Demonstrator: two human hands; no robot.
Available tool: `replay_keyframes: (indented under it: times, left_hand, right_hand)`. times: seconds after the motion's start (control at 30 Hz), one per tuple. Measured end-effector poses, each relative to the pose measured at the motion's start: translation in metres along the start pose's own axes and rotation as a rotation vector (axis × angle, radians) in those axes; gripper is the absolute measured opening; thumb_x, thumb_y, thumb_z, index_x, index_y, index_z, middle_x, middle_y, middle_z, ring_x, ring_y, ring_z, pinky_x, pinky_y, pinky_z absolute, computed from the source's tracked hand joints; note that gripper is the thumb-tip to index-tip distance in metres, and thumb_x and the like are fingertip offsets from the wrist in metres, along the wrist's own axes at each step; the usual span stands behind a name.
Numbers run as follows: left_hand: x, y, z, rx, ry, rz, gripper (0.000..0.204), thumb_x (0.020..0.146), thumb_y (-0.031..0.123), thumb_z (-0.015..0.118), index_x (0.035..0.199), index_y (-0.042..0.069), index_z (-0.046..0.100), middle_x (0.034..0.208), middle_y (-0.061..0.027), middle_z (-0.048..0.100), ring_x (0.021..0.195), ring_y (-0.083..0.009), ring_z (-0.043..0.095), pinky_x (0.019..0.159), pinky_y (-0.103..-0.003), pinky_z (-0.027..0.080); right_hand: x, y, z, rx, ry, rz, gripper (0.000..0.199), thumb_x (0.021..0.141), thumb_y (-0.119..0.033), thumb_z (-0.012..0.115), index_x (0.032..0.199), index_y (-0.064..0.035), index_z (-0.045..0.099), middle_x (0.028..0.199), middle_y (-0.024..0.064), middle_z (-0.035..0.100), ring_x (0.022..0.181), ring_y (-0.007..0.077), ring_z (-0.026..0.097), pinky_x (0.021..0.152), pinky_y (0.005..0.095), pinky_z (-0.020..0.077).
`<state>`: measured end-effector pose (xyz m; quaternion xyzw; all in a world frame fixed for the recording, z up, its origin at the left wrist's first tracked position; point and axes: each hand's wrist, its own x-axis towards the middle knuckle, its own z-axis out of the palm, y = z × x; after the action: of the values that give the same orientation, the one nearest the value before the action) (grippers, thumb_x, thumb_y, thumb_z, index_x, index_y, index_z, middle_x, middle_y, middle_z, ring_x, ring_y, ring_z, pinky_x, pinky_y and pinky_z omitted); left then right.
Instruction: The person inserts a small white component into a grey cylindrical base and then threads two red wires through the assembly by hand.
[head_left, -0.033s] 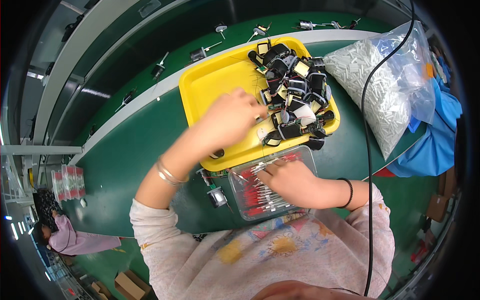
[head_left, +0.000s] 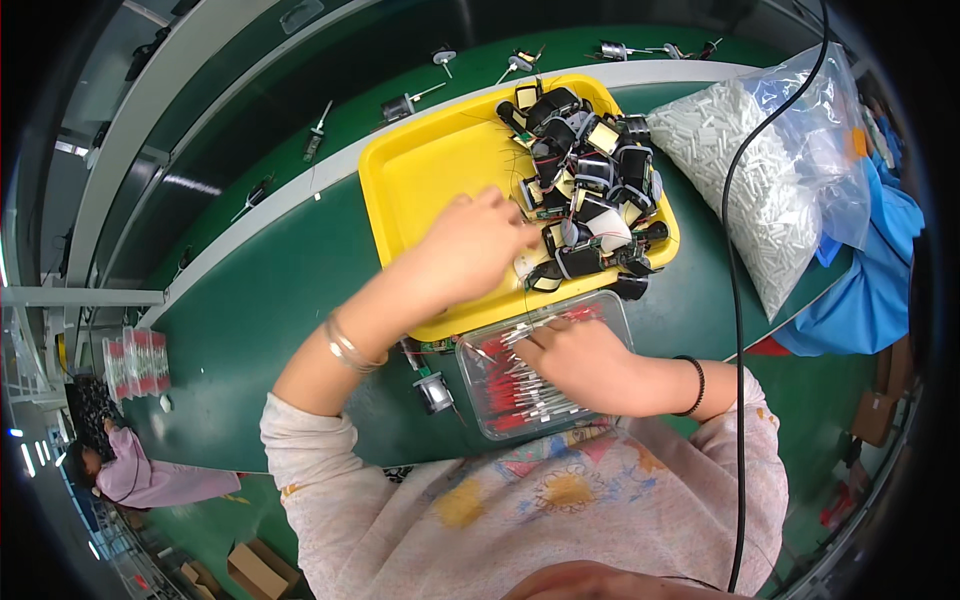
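We see the left hand (head_left: 475,250) laid over the near side of the yellow tray (head_left: 420,170), its fingers curled down at the edge of the heap of small wound coil parts (head_left: 590,190), black and cream with fine wires trailing. The fingertips touch the nearest pieces, yet the back of the hand hides them, so we cannot tell whether they pinch one part or only sort among them. The heap is crowded into the tray's right half, which leaves bare yellow floor on the left, probably so that single parts can be drawn out and looked over.

The right hand (head_left: 580,355) rests in the clear plastic box (head_left: 490,400) that stands just beside the tray's near rim, touching it or nearly so. Its fingers are drawn close together among the thin red and white pins (head_left: 510,395), as if gathering one; whether anything is held we cannot tell. Keeping box and tray side by side lets both hands work close to the body.

A small metal cylinder (head_left: 435,392) lies on the green bench (head_left: 250,300) left of the box. To the right slumps a clear bag of white tubes (head_left: 760,190), with a black cable (head_left: 735,300) hanging across it. Beyond the tray, loose small motors (head_left: 400,105) lie spaced along the darker belt
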<state>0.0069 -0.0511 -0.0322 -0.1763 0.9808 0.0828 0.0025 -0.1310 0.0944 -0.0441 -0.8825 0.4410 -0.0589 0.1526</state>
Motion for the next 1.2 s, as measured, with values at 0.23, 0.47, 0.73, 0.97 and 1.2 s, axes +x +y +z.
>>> replay_keyframes:
  times: [0.23,0.47,0.73,0.97,1.2]
  left_hand:
    - [-0.005,0.001,-0.001,-0.021,0.064,-0.137,0.03,0.069,0.009,0.067,0.098,0.009,0.061,0.086,-0.0087,0.06,0.091,-0.0261,0.055,0.08,-0.036,0.044]
    - [-0.04,0.015,-0.039,-0.515,0.759,-0.333,0.029,0.071,0.006,0.071,0.095,0.004,0.055,0.085,-0.0067,0.058,0.077,-0.0204,0.057,0.068,-0.029,0.044]
    - [-0.083,0.012,-0.057,-0.974,0.887,-0.105,0.041,0.07,0.03,0.075,0.096,0.001,0.062,0.102,-0.0115,0.055,0.108,-0.0209,0.047,0.086,-0.031,0.038]
    - [-0.064,0.027,-0.058,-0.614,0.496,-0.09,0.039,0.052,0.025,0.076,0.084,0.004,0.066,0.104,-0.0098,0.061,0.113,-0.0331,0.046,0.095,-0.043,0.033]
    - [-0.06,0.027,-0.055,-0.953,0.56,-0.019,0.042,0.052,0.026,0.08,0.083,0.001,0.067,0.093,-0.0104,0.06,0.099,-0.0283,0.052,0.09,-0.039,0.037]
  right_hand:
    - [-0.007,0.004,-0.019,0.038,-0.033,0.031,0.028,0.066,-0.005,0.061,0.094,-0.0035,0.058,0.079,0.0097,0.061,0.079,0.0269,0.062,0.063,0.0346,0.0518]
    - [-0.004,0.029,-0.072,0.461,0.371,-0.057,0.012,0.074,-0.002,0.062,0.085,-0.0043,0.061,0.081,0.0073,0.058,0.086,0.0245,0.053,0.075,0.0336,0.0428]
    - [0.016,0.032,-0.098,0.237,0.663,0.0,0.009,0.073,0.0,0.062,0.082,-0.0019,0.061,0.079,0.0081,0.055,0.075,0.0249,0.053,0.067,0.0322,0.042]
    - [0.022,0.021,-0.094,0.046,0.731,0.072,0.019,0.066,0.001,0.065,0.084,-0.0044,0.064,0.078,0.0073,0.053,0.073,0.0247,0.051,0.065,0.0314,0.042]
    - [0.028,0.024,-0.093,0.792,0.802,-0.11,0.047,0.068,-0.004,0.074,0.11,0.0042,0.054,0.105,0.0121,0.06,0.095,0.0219,0.06,0.081,0.0305,0.0463]
